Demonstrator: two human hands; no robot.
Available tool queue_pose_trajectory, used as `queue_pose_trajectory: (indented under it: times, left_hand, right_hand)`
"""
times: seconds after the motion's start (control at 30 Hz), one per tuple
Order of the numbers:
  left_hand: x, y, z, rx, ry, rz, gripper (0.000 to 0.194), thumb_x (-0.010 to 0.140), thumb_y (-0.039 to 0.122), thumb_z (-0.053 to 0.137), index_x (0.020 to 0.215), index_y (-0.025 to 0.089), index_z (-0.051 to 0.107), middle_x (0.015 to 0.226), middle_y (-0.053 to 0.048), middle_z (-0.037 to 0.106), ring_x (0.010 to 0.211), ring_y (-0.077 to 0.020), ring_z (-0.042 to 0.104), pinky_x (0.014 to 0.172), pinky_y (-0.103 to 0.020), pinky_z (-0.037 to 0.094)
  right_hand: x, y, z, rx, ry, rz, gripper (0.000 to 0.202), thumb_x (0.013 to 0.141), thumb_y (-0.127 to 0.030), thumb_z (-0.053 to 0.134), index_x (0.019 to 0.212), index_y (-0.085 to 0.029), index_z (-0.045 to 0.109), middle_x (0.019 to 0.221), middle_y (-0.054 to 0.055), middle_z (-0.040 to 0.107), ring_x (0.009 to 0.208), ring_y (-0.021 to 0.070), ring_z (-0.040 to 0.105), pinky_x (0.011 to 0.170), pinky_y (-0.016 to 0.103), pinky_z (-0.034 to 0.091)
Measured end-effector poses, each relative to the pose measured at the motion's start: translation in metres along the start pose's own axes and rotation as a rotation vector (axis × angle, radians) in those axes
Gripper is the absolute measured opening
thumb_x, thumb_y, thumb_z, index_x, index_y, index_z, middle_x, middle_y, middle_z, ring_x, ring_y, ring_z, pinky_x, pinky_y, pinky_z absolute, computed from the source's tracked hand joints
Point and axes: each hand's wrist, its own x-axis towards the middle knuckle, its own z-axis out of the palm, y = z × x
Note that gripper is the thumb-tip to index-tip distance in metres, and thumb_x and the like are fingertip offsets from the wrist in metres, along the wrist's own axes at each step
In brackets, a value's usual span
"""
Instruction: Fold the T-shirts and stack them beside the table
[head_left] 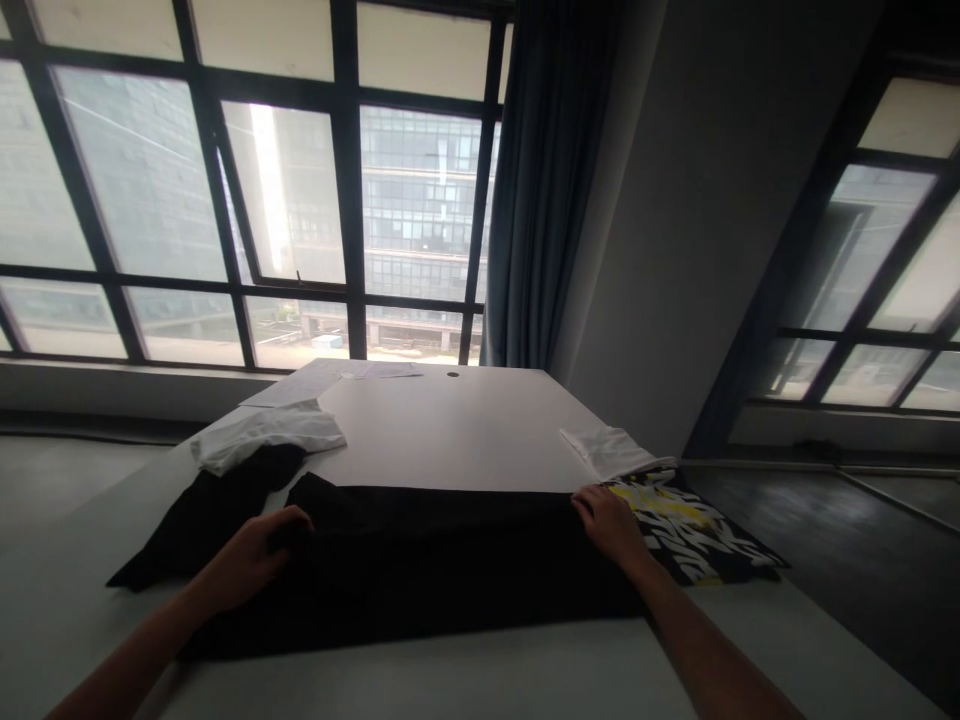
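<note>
A long black garment point(450, 570) lies spread crosswise on the white table point(450, 425) in front of me; its exact kind I cannot make out in the dim light. Near its left end, my left hand point(262, 550) has its fingers curled into the bunched cloth. At the far right corner, my right hand point(609, 520) pinches the garment's upper edge. Just beside my right hand lies a dark piece of clothing with a yellow and white print point(690, 525). Another black cloth point(217, 515) is to the left of my left hand.
White cloth pieces lie at the left point(270, 435) and right point(611, 450) of the table. Sheets of paper point(300, 385) rest at its far left, and a round dark hole point(453, 374) is near the far edge. Windows, a blue curtain point(536, 200) and a pillar point(675, 220) stand beyond.
</note>
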Motion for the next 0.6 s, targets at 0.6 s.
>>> queue_pose_trajectory:
  times: [0.6]
  left_hand:
    - [0.052,-0.021,0.006,0.482,-0.013,0.031,0.051,0.087,0.056,0.042,0.113,0.023,0.070,0.123,-0.008,0.070,0.116,-0.0287,0.062,0.102,-0.041,0.045]
  right_hand:
    - [0.027,0.036,0.015,0.472,-0.042,0.362,0.043,0.072,-0.021,0.065,0.114,-0.015,0.069,0.097,0.009,0.075,0.097,0.0219,0.069,0.087,0.030,0.050]
